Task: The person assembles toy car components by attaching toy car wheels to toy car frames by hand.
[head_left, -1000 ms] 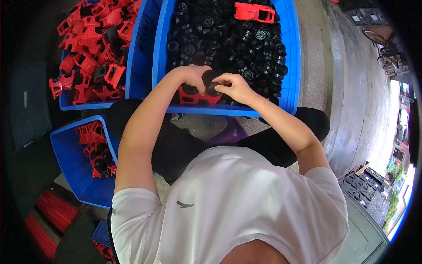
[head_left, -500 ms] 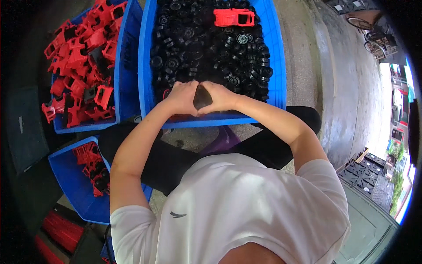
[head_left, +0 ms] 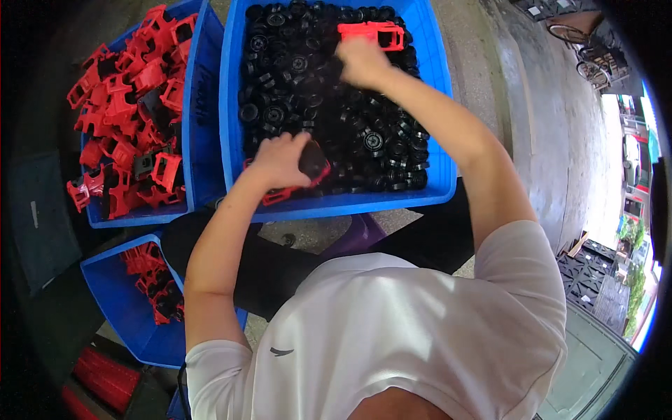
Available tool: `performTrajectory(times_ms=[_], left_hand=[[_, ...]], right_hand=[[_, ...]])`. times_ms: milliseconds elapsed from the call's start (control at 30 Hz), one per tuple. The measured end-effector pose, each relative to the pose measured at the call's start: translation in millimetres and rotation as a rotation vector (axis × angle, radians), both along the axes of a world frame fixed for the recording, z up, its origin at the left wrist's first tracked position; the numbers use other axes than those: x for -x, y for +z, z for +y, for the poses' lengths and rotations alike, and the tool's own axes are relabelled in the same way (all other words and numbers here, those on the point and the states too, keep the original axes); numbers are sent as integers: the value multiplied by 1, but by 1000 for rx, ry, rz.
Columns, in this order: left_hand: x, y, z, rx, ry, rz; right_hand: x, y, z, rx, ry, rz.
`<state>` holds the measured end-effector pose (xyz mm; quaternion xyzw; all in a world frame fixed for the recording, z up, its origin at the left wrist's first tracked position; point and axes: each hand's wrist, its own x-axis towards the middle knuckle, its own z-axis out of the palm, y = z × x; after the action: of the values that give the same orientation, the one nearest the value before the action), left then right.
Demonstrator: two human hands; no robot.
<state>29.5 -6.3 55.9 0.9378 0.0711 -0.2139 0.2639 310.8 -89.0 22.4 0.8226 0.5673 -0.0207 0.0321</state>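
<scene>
Near the front wall of the big blue crate [head_left: 225, 105], my left hand [head_left: 280, 159] is closed around a red toy car body [head_left: 274, 197]. A dark rounded part [head_left: 313, 159] shows beside the thumb, with red edging; I cannot tell whether it is a wheel or the body's dark side. My right hand [head_left: 365, 64] is farther back over the black toy wheels [head_left: 299, 64] that fill the crate. It is blurred, its fingertips are hidden, and it sits against the near edge of another red toy car body [head_left: 390, 35] lying on the wheels.
Left of the crate, a second blue crate [head_left: 198, 140] is heaped with red plastic car bodies [head_left: 119, 101]. A smaller blue bin [head_left: 129, 325] by my left leg holds more red and black parts [head_left: 150, 280]. Concrete floor [head_left: 553, 133] stretches to the right.
My hands were together around the dark part. The right hand has moved away, back and to the right, up to the red car body on the wheels; the left has stayed near the front wall.
</scene>
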Motion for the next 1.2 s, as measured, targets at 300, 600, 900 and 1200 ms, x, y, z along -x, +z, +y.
performTrajectory(times_ms=[300,600,900,1200], left_hand=[[-15,-24,34,-395,455,-495],[-5,-24,-41,169,-38,-589],[-1,-51,-29,-78,-55,-306],[-21,-72,-28,236,318,-477]], right_hand=[[-24,-34,-28,59,-240,-297],[-33,-34,-84,-425,-444,-190],[-63,-39,-86,-281,-656,188],[-39,-67,-128,-503,-642,509]])
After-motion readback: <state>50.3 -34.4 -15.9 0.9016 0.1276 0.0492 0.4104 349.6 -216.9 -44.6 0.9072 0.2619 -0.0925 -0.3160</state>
